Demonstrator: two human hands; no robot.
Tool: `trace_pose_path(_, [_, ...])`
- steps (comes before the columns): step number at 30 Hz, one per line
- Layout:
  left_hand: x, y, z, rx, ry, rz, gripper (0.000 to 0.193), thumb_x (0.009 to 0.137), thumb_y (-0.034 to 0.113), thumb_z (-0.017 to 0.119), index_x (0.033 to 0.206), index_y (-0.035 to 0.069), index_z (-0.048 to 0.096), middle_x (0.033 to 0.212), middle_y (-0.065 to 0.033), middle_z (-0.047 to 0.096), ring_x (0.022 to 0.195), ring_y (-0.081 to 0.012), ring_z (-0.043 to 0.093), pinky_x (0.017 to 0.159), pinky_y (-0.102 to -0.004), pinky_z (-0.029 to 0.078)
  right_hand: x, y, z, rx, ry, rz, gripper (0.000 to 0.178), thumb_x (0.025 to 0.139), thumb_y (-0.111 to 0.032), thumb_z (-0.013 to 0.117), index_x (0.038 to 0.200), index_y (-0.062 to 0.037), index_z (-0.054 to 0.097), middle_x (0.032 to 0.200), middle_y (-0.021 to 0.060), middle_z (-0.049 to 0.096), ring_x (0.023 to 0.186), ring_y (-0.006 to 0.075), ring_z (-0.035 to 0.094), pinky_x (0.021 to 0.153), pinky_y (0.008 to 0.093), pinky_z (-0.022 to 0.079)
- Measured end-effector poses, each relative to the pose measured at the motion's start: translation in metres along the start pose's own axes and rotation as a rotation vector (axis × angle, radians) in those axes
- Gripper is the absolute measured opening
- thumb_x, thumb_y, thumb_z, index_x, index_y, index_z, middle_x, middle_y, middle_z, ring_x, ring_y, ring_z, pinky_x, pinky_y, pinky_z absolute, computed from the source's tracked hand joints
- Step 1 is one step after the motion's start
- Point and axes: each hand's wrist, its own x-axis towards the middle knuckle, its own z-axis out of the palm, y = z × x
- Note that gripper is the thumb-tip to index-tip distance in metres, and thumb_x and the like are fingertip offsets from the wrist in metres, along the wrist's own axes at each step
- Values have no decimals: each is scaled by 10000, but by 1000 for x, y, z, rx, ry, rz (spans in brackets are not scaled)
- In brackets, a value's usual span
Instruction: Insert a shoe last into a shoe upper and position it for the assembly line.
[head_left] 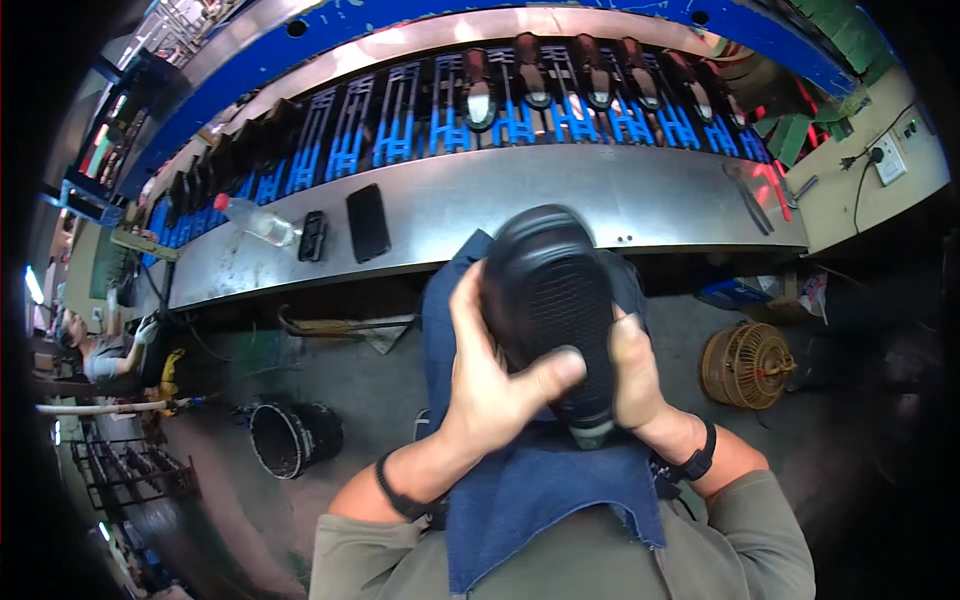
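Observation:
A black shoe [560,300] is held over my lap, its patterned sole turned up and its toe pointing away from me. My left hand [500,385] grips the shoe's left side, with the thumb pressed on the sole near the middle. On the right side my right hand [636,375] is closed round the shoe toward the heel; its thumb is blurred. The fingers beneath the shoe are hidden. A blue cloth apron [550,500] covers my lap below the heel.
Ahead runs a metal ledge [430,205] bearing a plastic bottle [258,220], a phone [368,222] and pliers [748,198]. Behind it, shoes [480,90] ride a conveyor with blue supports [400,135]. A black bucket [290,438] and round fan [748,366] flank me. Another person [105,355] works far left.

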Motion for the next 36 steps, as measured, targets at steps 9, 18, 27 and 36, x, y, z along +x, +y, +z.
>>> trace_pose_path(9, [-20,-38,-121,-876,-202,-345,895,878,634,687,1500,64,389,1302,-125,609,1167,-276,642,1020,-438,541,29,-39,40,-968,-471,-420,439,864,-234,796,1161,22,599,696,74,646,552,219,663,571,334,555])
trace_pose_path(18, [-25,-37,-103,-793,-250,-408,870,826,575,767,1417,1,487,1299,-159,618,1178,-270,640,1038,-412,533,78,-64,57,-988,-729,-415,574,863,-98,714,1305,66,387,660,136,601,564,345,643,518,400,505])
trace_pose_path(27, [-29,-24,-87,-818,-244,-590,929,809,619,754,1441,3,460,1326,-146,602,1218,-264,614,1057,-410,516,77,-54,39,-809,-657,-418,547,781,-11,576,1307,69,445,719,152,621,617,335,653,592,399,527])
trace_pose_path(36, [-28,-30,-71,-863,-187,-579,1106,739,545,854,1566,97,272,1455,-109,514,1336,-260,538,1146,-418,444,50,-59,51,-1019,-588,-497,512,794,-130,669,1195,128,482,632,141,574,528,319,622,514,400,495])
